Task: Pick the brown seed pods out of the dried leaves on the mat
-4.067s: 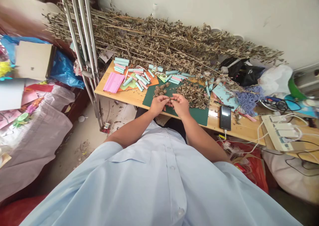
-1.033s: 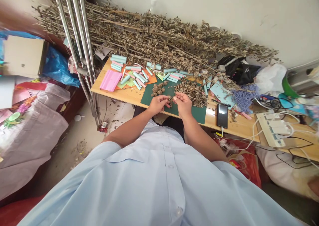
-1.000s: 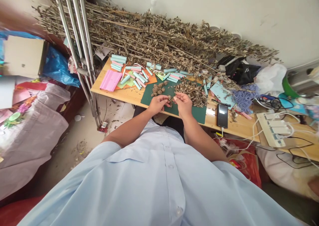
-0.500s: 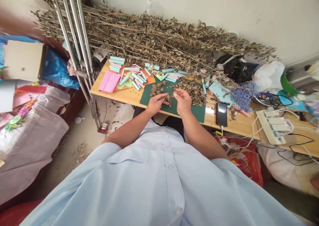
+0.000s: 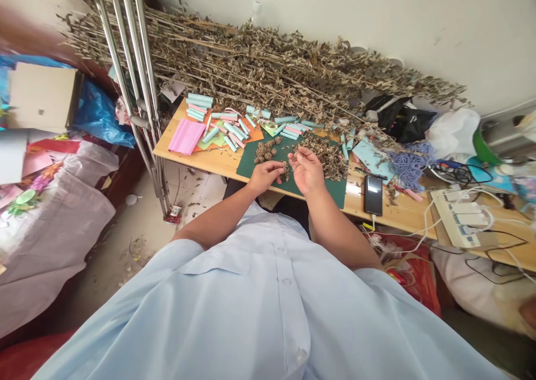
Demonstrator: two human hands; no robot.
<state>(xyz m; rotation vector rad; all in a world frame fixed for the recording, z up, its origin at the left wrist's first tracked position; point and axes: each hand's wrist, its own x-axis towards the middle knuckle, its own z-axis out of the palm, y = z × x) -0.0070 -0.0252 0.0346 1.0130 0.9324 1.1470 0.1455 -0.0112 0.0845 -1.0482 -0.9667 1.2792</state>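
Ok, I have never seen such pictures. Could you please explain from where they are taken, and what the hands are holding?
There is no machine: one camera on the person's head looks forward and down, past the light-blue shirt.

The left hand pinches a small clump of dry brown leaves. The right hand is close by; any bit in its fingers is too small to tell.

On the pale wooden table, a flat green mat bears round brown clusters and a loose leaf heap.
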